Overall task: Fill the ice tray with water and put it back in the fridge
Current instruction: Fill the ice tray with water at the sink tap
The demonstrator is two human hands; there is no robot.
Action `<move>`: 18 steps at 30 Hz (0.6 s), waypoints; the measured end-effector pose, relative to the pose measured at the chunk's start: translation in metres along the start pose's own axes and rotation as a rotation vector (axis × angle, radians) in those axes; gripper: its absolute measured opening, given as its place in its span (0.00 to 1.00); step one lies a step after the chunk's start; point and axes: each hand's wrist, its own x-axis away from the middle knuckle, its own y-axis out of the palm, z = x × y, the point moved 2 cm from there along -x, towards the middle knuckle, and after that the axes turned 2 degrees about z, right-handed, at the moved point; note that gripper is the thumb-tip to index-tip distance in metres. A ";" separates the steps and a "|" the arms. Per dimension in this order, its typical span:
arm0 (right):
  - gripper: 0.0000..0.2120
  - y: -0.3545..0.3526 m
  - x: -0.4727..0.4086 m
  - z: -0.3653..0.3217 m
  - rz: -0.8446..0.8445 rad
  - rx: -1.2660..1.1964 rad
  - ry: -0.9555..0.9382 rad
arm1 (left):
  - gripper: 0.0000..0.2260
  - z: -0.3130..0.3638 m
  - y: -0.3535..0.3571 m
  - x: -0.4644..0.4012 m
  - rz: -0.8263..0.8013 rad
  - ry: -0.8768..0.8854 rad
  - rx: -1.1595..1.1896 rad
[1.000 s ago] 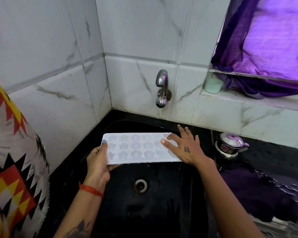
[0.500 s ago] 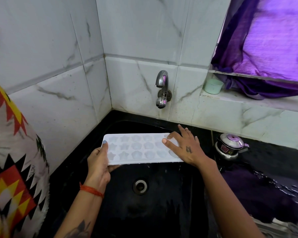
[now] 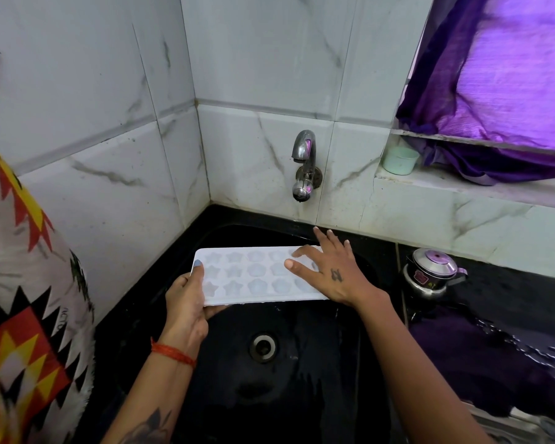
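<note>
White ice tray held level over the black sink, below the tap.

The left hand (image 3: pixel 186 302) has its grip closed on the left end of the white plastic ice tray (image 3: pixel 257 277) with star and flower moulds, thumb on top. The right hand (image 3: pixel 330 274) lies flat on the tray's right end, fingers straight and spread. The tray hangs over the glossy black sink (image 3: pixel 302 379), between its drain (image 3: pixel 263 346) and the chrome wall tap (image 3: pixel 305 165). A small steel pot (image 3: pixel 430 274) stands on the tabletop by the sink's right edge.
</note>
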 end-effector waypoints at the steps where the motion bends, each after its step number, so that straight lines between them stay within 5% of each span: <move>1: 0.33 0.001 0.001 0.000 -0.010 0.012 0.003 | 0.10 0.000 0.000 0.000 -0.001 -0.004 0.001; 18: 0.30 0.002 -0.003 0.000 -0.052 0.101 0.032 | 0.10 0.001 0.002 0.001 -0.023 -0.014 -0.001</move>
